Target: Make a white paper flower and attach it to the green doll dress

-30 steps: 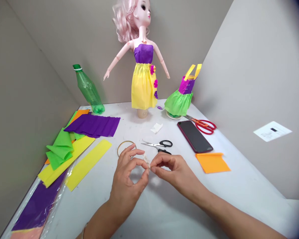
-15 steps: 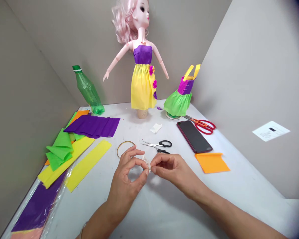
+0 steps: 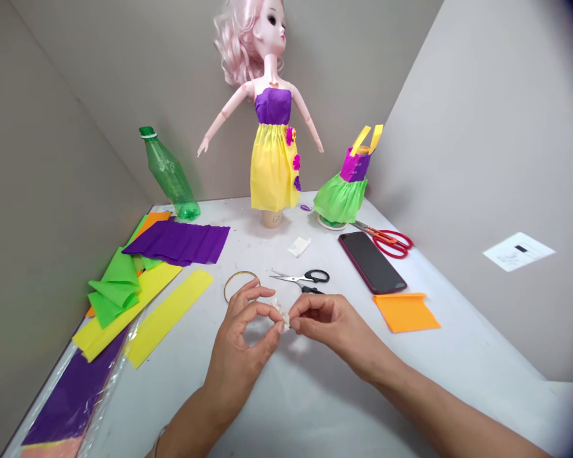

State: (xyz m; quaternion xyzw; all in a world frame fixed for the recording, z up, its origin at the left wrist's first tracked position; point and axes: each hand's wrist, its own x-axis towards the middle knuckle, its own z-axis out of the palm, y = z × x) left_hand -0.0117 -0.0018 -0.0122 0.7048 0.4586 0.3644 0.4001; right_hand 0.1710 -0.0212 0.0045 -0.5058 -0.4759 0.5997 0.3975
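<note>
A crumpled white paper scrap [image 3: 281, 315] was held in the air above the white table [image 3: 424, 375], gripped firmly from both sides. The right hand [image 3: 332, 321] pinched it in its fingertips, while the left hand [image 3: 239, 340] closed thumb and forefinger into a ring with their tips against it. Just beyond lay a thin gold hoop [image 3: 233, 284] and black-handled scissors [image 3: 303, 277]. At the lower left, a clear plastic sleeve [image 3: 111, 375] held purple crepe paper [image 3: 71, 397] above a peach sheet [image 3: 52, 447].
</note>
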